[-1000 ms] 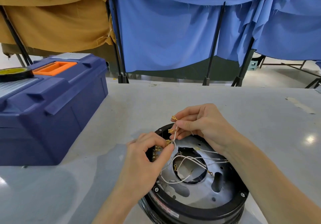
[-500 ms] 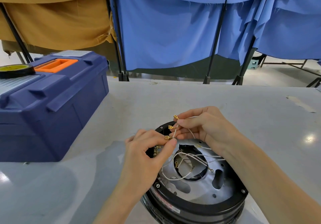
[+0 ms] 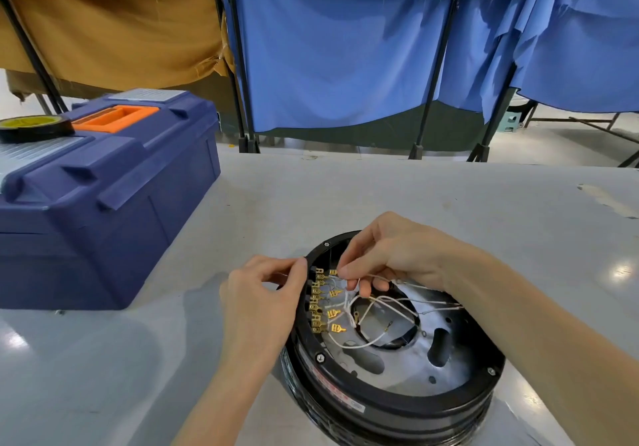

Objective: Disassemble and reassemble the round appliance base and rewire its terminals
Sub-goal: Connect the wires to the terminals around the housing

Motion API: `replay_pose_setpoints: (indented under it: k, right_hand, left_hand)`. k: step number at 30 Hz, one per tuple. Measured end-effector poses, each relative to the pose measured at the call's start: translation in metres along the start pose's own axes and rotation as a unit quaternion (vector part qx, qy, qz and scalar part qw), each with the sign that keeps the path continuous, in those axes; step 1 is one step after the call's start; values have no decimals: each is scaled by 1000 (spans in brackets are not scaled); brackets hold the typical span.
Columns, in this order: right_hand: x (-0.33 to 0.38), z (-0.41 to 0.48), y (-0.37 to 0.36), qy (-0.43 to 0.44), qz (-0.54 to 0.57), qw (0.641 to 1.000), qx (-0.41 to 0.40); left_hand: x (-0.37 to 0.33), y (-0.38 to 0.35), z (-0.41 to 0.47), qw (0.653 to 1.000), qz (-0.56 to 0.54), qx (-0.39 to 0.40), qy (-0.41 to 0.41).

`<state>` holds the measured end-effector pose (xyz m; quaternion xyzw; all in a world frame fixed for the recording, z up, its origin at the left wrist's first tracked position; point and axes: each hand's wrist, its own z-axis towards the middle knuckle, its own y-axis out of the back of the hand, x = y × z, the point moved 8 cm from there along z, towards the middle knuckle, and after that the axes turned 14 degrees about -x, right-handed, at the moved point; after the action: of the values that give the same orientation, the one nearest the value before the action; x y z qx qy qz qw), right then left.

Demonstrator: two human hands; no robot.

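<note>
The round black appliance base (image 3: 390, 400) stands on the grey table, its silver inner plate exposed. A row of gold terminals (image 3: 317, 302) lines its left inner rim, and several white wires (image 3: 377, 307) with gold spade connectors lie loose across the central hole. My right hand (image 3: 390, 255) reaches over the base from the right and pinches a white wire just behind its gold connector, close to the top terminal. My left hand (image 3: 266, 293) lies against the outer left rim, fingers curled, thumb and forefinger touching at the rim's edge.
A large blue toolbox (image 3: 96, 196) with an orange handle stands at the left, a roll of black tape (image 3: 34, 127) on its lid. Blue and tan cloth screens on black stands hang behind the table. A strip of tape (image 3: 605, 200) sticks to the table at the far right.
My left hand has let go of the connector and moved left to the outer rim, uncovering the terminal row. My right hand has come down with its wire toward the top terminal.
</note>
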<state>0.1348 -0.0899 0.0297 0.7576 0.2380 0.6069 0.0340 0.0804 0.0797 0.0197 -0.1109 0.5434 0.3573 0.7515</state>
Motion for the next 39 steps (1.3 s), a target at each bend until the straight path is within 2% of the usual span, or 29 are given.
replay_pose_setpoints:
  k: [7,19,39]
  right_hand:
    - [-2,9,-4,9,14,1000,-25]
    - [-2,13,-4,46,8,996,-73]
    - [-1,6,-3,47,13,994,-97]
  left_hand:
    - [2,6,-5,999,-21,-39,19]
    - [10,1,-4,997,-36,-42,46]
    - [5,3,-4,998,-31,-43,42]
